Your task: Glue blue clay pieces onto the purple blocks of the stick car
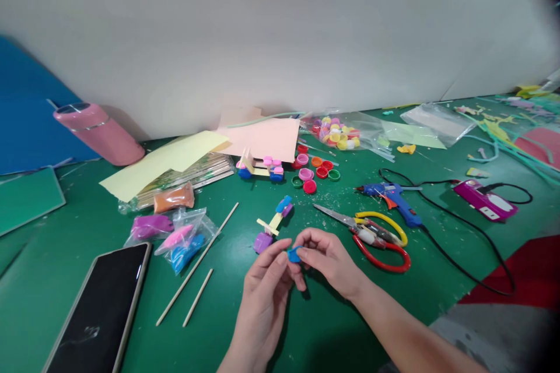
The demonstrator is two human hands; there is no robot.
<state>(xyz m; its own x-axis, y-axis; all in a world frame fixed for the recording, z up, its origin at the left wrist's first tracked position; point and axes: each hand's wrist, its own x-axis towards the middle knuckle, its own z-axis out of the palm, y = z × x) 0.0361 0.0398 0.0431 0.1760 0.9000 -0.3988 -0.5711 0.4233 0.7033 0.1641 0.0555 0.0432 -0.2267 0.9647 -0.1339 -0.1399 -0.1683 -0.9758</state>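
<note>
A small piece of blue modelling clay (294, 254) is pinched between my two hands above the front of the green table. My left hand (270, 282) grips it with thumb and fingertips from the left. From the right, my right hand (328, 259) presses on the same piece with its thumb and index finger. Just beyond my fingertips lies a small assembly of light sticks (275, 222) with purple and blue clay lumps at its ends. Farther back stands a similar little model (261, 171) with blue and pink lumps.
Scissors (371, 233) and a blue glue gun (394, 198), with its black cord, lie to the right. Coloured bottle caps (310, 173) sit at the back. To the left are bagged clay (184, 242), wooden sticks (199, 297), a phone (100, 309) and a pink bottle (100, 134).
</note>
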